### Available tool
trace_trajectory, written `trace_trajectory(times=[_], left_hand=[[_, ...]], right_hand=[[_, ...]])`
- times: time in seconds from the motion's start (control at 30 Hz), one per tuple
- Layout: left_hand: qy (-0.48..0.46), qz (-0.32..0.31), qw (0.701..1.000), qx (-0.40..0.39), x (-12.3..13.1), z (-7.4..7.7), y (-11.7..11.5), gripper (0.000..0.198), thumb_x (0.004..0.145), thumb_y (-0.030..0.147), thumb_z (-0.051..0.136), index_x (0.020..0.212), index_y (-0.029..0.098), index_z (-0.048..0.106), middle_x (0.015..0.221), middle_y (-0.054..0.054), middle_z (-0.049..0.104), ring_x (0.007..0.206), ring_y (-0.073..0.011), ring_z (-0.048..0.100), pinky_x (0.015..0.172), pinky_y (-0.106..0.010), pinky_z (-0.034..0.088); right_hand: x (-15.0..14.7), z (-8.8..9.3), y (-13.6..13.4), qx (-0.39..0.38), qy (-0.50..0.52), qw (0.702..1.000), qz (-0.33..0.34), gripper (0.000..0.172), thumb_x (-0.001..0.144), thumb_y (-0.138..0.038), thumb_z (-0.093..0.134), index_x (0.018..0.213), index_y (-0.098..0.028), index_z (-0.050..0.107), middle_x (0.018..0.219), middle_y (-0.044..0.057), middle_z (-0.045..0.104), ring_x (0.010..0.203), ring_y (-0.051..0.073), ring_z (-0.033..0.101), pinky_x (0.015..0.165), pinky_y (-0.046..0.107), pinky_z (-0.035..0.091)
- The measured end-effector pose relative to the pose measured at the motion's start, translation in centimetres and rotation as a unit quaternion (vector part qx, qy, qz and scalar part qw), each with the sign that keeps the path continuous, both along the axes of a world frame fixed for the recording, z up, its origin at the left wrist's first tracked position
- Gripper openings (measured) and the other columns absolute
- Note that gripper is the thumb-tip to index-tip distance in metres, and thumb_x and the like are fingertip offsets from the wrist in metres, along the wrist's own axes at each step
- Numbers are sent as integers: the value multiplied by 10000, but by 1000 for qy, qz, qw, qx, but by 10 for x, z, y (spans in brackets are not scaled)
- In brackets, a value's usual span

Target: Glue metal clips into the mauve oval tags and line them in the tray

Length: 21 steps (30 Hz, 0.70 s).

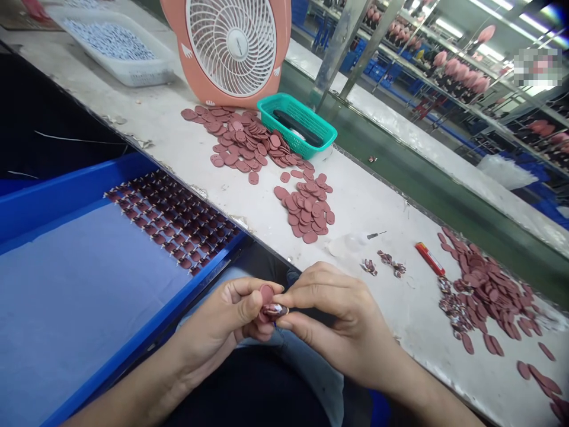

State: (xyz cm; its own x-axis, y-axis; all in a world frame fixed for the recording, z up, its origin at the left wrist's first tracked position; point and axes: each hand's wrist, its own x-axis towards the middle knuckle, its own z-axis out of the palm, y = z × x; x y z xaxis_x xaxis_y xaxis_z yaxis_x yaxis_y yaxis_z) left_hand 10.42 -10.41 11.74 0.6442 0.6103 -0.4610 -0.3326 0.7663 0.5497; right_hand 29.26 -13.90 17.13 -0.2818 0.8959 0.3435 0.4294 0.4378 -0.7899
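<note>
Over my lap, my left hand (242, 311) is closed, with a reddish-brown oval disc (266, 293) pinched between thumb and fingers. My right hand (333, 314) comes in from the other side, thumb and fingertips closing on a small shiny brown-and-white piece (275, 309) that touches the disc. Its exact kind is hard to make out. Similar little brown-and-white pieces (391, 262) lie on the table beyond my right hand. A blue tray (213, 261) to my left holds rows of dark red discs (178, 219) with small light bits between them.
Loose discs form piles near the fan (235, 50), mid-table (309, 207) and at right (493, 290). A green basket (326, 145) holds a dark object. A white tub (146, 74) contains small pale pieces. A red packet (430, 258) and a small dark-handled tool (376, 235) lie on the table.
</note>
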Motion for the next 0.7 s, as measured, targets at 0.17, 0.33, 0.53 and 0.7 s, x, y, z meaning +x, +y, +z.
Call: trace_trajectory(times=[0.17, 0.33, 0.53, 0.7], left_hand=[[11, -11, 999, 41, -5, -10, 8, 672, 597, 676, 858, 1063, 194, 810, 759, -61, 726, 632, -160, 662, 486, -208, 578], [103, 192, 969, 120, -4, -18, 10, 389, 566, 491, 958, 798, 228, 790, 656, 14, 674, 508, -101, 562, 413, -166, 513], [161, 230, 927, 250, -4, -21, 13, 220, 628, 303, 947, 743, 222, 778, 690, 2, 710, 543, -91, 546, 429, -131, 435], [216, 247, 910, 252, -10, -24, 20, 187, 713, 374, 865, 741, 216, 769, 674, 11, 667, 463, -70, 454, 385, -159, 396]], right_hand=[[-5, 0, 6, 46, -25, 998, -27, 145, 881, -142, 757, 1021, -171, 732, 856, 10, 752, 786, 127, 668, 781, 287, 527], [-20, -11, 10, 196, -157, 955, -156, 140, 885, -100, 724, 1024, -112, 723, 804, 51, 708, 752, 163, 584, 703, 311, 496], [-43, -33, 18, 298, -265, 893, -207, 173, 935, -166, 681, 1092, -95, 695, 783, 59, 705, 757, 206, 516, 709, 365, 422], [-59, -43, 32, 278, -239, 910, -194, 143, 955, -152, 642, 1087, -124, 692, 761, 36, 692, 739, 198, 518, 710, 354, 417]])
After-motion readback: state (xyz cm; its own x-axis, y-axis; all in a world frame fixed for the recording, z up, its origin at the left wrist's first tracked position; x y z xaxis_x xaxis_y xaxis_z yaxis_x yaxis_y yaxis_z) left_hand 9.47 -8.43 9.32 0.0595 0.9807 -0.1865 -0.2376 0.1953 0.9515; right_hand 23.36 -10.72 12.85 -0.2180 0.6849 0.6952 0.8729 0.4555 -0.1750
